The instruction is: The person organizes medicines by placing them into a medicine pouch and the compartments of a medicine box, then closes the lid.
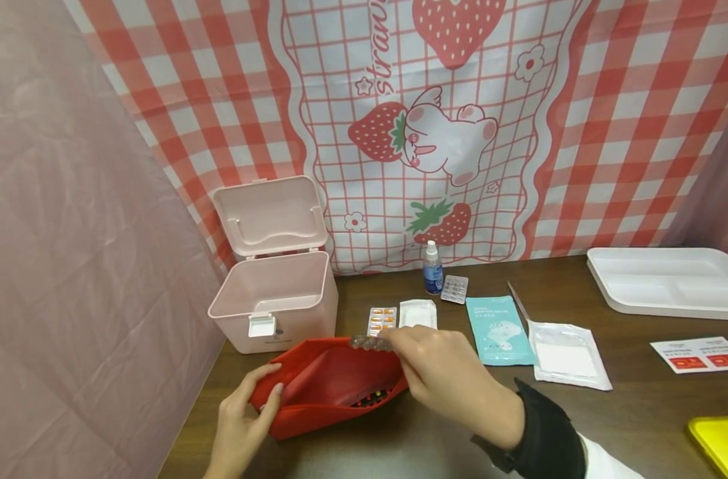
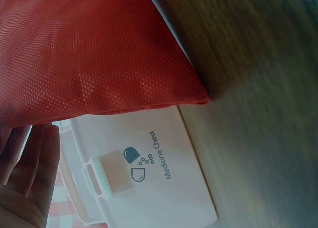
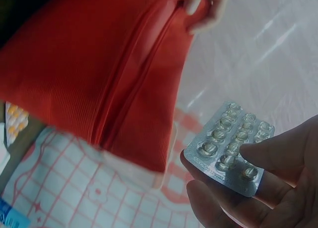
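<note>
A red zip pouch (image 1: 322,422) lies tilted at the front of the table, its mouth spread wide. At its left end my left hand (image 1: 241,409) grips the edge between thumb and fingers. My right hand (image 1: 454,376) is over the pouch's right end and pinches a silver blister pack (image 3: 231,143) with clear bubbles, thumb on top and fingers beneath. In the head view the blister pack (image 1: 371,343) overlaps the pouch's far rim. Down inside the pouch shows something dark with small coloured dots (image 1: 372,399).
Behind the pouch stands a pink medicine chest (image 1: 298,326), lid raised. Nearby are an orange-pill blister pack (image 1: 382,319), white packet (image 1: 418,313), spray bottle (image 1: 432,269), another blister pack (image 1: 454,289), teal packet (image 1: 500,330), and gauze packet (image 1: 570,356). Right: white tray (image 1: 657,306), red-white cards (image 1: 699,352), yellow tray (image 1: 723,439).
</note>
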Demonstrator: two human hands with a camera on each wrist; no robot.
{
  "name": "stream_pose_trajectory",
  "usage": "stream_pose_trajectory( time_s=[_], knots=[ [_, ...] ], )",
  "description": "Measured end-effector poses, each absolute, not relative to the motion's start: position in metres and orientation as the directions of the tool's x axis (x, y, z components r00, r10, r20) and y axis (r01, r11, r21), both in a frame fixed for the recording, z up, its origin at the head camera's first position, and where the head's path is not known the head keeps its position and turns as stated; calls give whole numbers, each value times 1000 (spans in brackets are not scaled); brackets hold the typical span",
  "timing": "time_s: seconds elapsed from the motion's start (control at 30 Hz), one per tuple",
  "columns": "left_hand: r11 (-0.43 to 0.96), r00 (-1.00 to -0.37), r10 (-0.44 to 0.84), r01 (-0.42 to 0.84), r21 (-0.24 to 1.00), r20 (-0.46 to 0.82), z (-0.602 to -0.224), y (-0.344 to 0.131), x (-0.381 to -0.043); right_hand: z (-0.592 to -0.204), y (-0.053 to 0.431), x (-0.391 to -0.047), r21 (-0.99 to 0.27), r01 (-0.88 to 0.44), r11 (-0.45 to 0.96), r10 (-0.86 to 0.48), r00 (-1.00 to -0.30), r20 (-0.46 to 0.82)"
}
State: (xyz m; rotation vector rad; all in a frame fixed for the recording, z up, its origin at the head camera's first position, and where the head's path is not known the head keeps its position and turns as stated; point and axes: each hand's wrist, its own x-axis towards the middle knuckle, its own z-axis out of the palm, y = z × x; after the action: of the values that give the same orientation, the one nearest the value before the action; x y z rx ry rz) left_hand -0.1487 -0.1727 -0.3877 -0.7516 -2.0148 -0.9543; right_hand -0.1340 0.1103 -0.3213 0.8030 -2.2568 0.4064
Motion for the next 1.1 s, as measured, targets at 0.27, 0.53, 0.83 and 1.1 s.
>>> stream_pose_trajectory(
  time_s=[0.27,0.53,0.83,1.1],
  knots=[
    [547,-532,177,753,366,828,-389,-173,-149,-337,92,-137,-80,-704,705,-522,-592,614],
    [549,-529,180,753,362,829,-390,-174,-149,-356,79,-150,-192,-728,658,-593,-658,465],
    [551,-534,175,750,367,827,-390,-174,-149,-373,69,-164,-142,-685,715,-612,-710,348],
    [544,-535,180,753,370,825,-389,-173,-149,-373,66,-165,-83,-631,771,-575,-746,335]
  ],
)
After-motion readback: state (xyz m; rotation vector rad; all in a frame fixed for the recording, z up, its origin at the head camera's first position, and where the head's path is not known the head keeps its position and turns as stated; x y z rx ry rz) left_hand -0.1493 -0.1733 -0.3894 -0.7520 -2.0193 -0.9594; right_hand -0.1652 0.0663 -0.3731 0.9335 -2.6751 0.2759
